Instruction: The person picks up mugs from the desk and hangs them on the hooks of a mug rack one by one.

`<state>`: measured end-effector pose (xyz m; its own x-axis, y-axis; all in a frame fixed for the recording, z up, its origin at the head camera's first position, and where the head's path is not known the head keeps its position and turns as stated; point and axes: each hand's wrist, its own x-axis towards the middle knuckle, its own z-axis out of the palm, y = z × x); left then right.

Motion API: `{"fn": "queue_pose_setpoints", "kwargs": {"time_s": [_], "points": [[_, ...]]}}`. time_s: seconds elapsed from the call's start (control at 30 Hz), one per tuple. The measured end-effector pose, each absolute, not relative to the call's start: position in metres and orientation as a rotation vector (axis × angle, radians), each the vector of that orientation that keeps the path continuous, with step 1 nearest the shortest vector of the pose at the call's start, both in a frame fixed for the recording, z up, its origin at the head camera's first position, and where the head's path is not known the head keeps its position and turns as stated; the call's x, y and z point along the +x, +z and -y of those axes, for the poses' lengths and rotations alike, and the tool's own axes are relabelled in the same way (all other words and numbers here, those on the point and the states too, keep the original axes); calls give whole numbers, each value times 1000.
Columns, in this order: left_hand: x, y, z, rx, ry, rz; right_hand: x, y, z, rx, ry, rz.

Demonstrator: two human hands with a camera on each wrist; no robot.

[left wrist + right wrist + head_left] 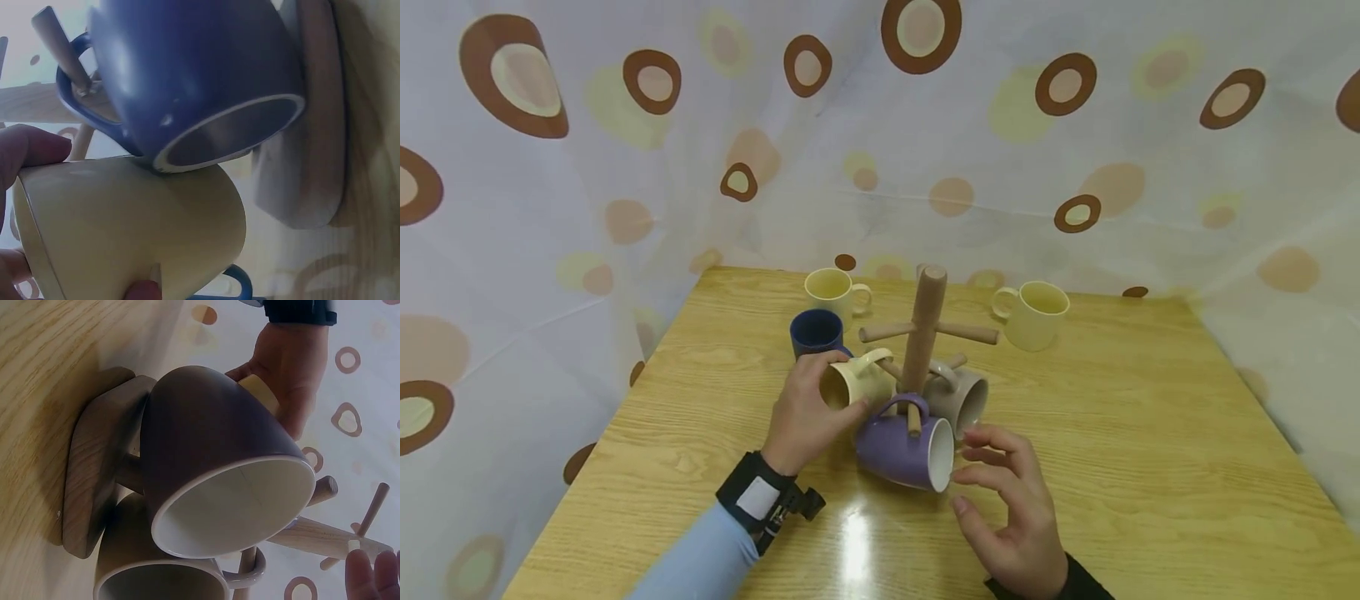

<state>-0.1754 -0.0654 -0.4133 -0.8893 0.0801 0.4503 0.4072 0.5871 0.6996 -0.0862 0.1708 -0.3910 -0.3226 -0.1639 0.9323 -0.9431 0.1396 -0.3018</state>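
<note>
My left hand (pixel 808 412) grips a cream mug (pixel 872 385) lying on its side, thumb and fingers round its mouth end. The mug's handle points up and overlaps a lower peg of the wooden mug tree (pixel 922 333) in the head view. A purple mug (pixel 891 450) hangs by its handle on the front peg, its side against the cream mug in the left wrist view. Behind it a grey mug (pixel 964 400) hangs tilted on another peg. My right hand (pixel 1011 508) holds nothing, its fingers loosely bent beside the purple mug's mouth.
A dark blue mug (pixel 815 333) stands upright left of the tree, with a yellow mug (pixel 841 307) behind it. Another yellow mug (pixel 1036 321) stands at the back right. The wooden table (pixel 1150 433) meets a patterned curtain (pixel 1000 167) at its back edge.
</note>
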Motion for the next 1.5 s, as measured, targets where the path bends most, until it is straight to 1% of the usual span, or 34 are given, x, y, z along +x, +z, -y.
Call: {"fn": "queue_pose_setpoints", "kwargs": {"time_s": [0.13, 0.4, 0.6, 0.77, 0.97, 1.2, 1.33, 1.5], "points": [[-175, -418, 62, -398, -1204, 2471, -88, -392, -175, 1072, 1237, 1659], [-177, -422, 59, -525, -1171, 2499, -96, -383, -184, 997, 1175, 1727], [-181, -428, 61, -588, -1217, 2496, -118, -379, -206, 913, 1077, 1816], [-186, -431, 63, -637, -1220, 2499, -161, -377, -238, 813, 969, 1989], [-188, -437, 65, -668, -1224, 2528, -218, -366, -270, 619, 927, 2442], [-191, -443, 65, -690, -1271, 2504, -284, -355, -299, 425, 619, 2833], [-190, -446, 65, -692, -1297, 2501, -310, -362, -307, 266, 425, 3072], [-188, -447, 66, -683, -1314, 2489, -337, -384, -308, 138, 305, 3184]]}}
